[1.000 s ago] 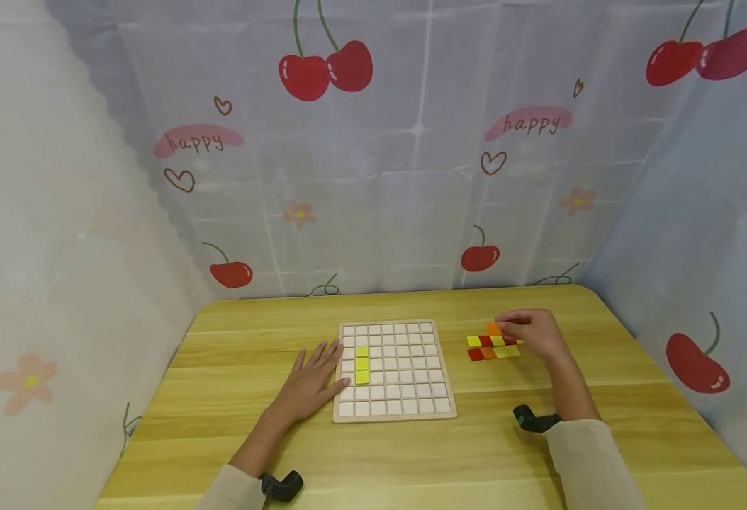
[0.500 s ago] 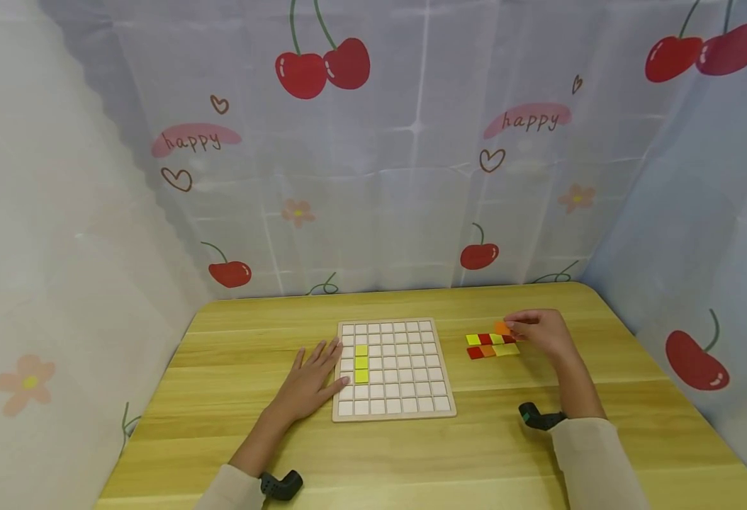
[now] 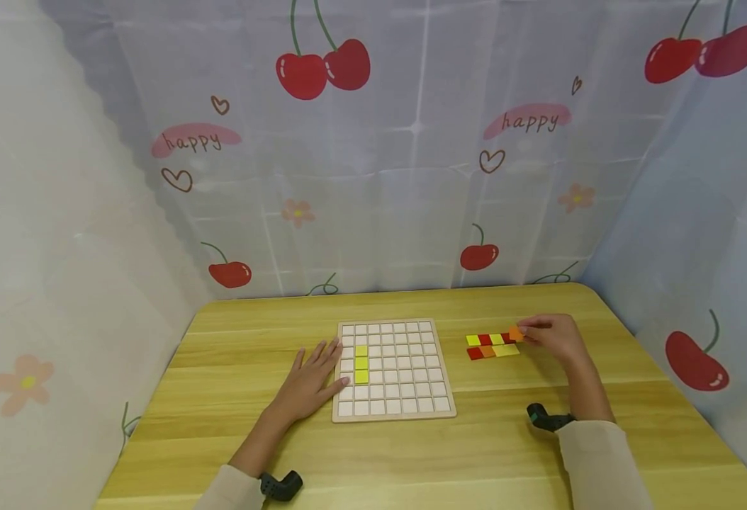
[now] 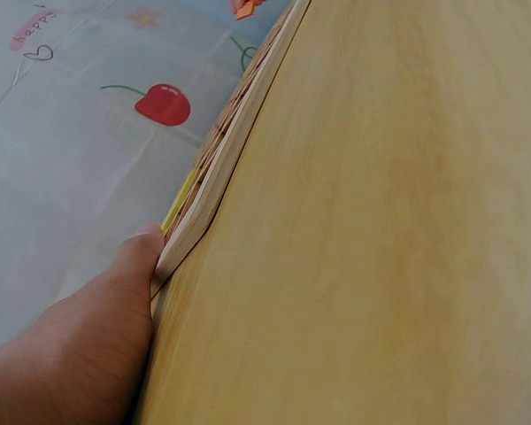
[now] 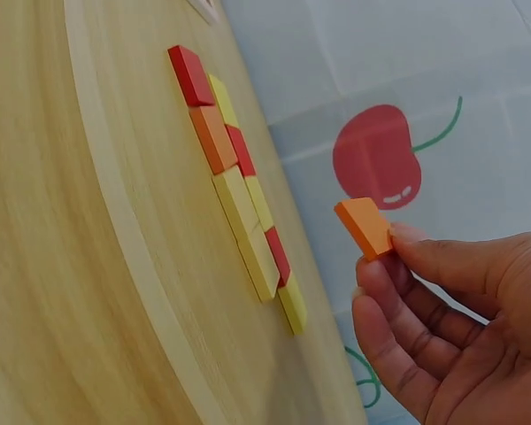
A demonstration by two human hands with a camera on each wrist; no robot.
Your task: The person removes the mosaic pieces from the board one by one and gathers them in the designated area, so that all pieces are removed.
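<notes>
A square wooden grid board (image 3: 394, 418) lies on the table with several yellow tiles (image 3: 361, 363) in one column near its left side. My left hand (image 3: 307, 384) lies spread at the board's left edge, index finger and thumb touching it; the left wrist view shows the thumb (image 4: 142, 257) against the wooden rim. Above the table my right hand (image 3: 557, 336) pinches an orange square tile (image 5: 365, 227) between thumb and fingers. Below it, two short rows of red, orange and yellow tiles (image 5: 215, 139) lie side by side, right of the board.
The wooden table (image 3: 373, 460) ends at a cherry-print curtain (image 3: 386, 212) at the back and sides. A dark device (image 3: 282, 486) is strapped at the left wrist, another wrist device (image 3: 547, 418) at the right.
My right hand has moved to the right and slightly nearer, carrying the orange tile past the far row of tiles. The left hand has stayed on the board's edge.
</notes>
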